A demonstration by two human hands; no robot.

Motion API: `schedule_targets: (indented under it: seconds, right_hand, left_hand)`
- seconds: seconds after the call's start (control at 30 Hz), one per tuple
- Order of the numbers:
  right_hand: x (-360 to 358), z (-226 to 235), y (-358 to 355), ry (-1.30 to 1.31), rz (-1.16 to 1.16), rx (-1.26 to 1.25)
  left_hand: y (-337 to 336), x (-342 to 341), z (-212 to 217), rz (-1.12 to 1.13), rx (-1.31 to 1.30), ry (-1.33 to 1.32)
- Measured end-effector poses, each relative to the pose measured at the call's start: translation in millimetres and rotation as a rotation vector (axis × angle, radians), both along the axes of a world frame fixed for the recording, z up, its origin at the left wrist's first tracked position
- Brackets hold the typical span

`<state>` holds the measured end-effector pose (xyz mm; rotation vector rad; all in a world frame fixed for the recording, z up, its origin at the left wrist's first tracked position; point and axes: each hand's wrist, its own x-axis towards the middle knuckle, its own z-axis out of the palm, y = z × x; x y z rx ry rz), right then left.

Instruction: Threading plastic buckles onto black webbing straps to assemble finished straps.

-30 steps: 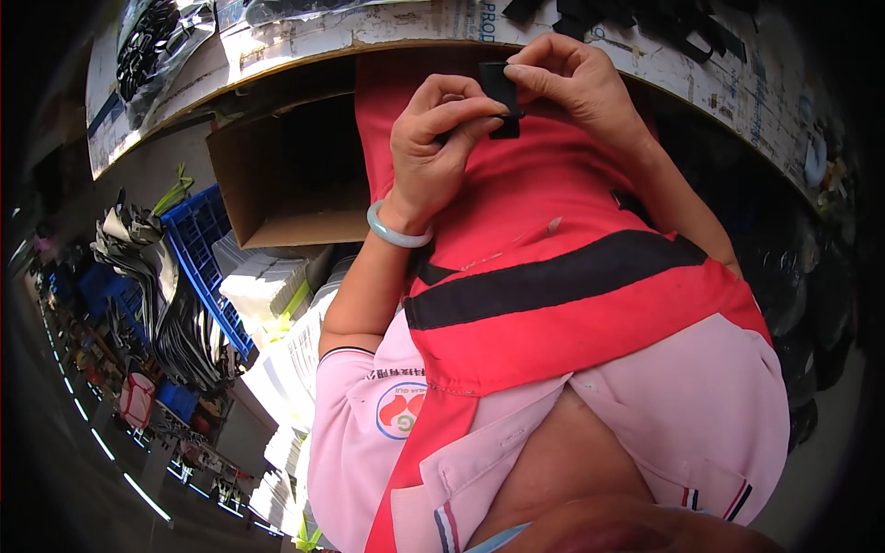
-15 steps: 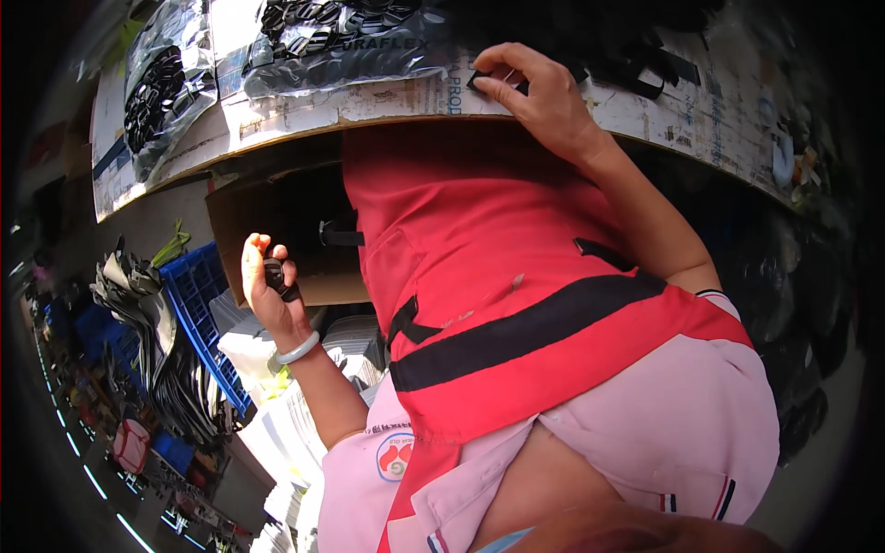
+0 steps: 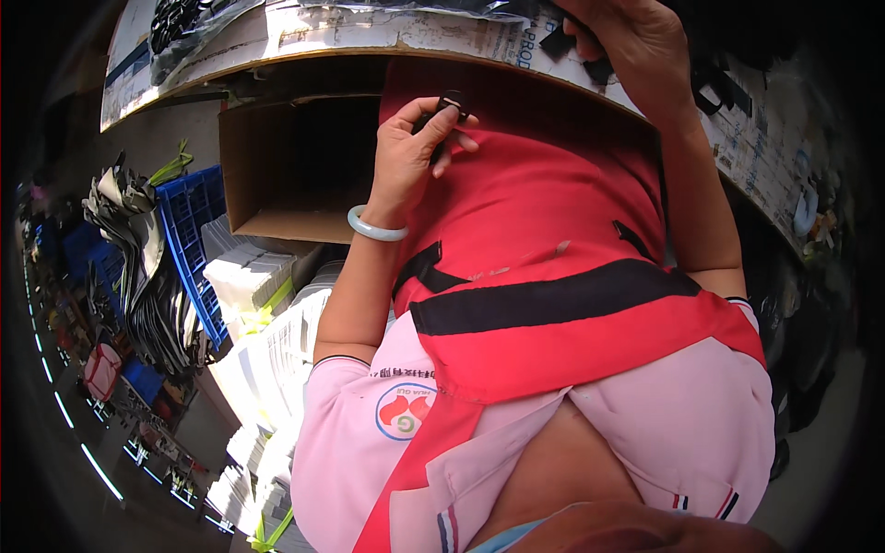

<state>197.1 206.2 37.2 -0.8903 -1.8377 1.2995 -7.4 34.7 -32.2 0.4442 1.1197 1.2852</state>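
My left hand (image 3: 417, 147) is raised in front of my red apron (image 3: 544, 230) and pinches a small black plastic part (image 3: 446, 103) between thumb and fingers. A pale green bangle (image 3: 376, 226) sits on that wrist. My right hand (image 3: 636, 46) reaches up onto the paper-covered worktable (image 3: 369, 32), its fingers resting on small black parts (image 3: 558, 41) lying there. Whether it has gripped one I cannot tell. More black parts (image 3: 728, 88) are scattered on the table to the right.
An open cardboard box (image 3: 295, 166) sits under the table edge. Below it are stacks of white bundled sheets (image 3: 267, 323), a blue plastic crate (image 3: 198, 240) and clear bags of black parts (image 3: 184, 23) at the table's left end.
My left hand came up from low beside the box to chest height, still holding a black part. My right hand stayed on the table, shifted slightly right among the parts.
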Motion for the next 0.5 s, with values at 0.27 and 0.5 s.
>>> schedule_targets:
  seconds: [0.27, 0.5]
  right_hand:
    - [-14, -25, -66, -0.025, 0.285, -0.464]
    - [-8, -46, -58, 0.205, 0.386, -0.77]
  left_hand:
    - [7, 6, -2, -0.112, 0.029, 0.137]
    - [0, 14, -2, -0.131, 0.135, -0.221]
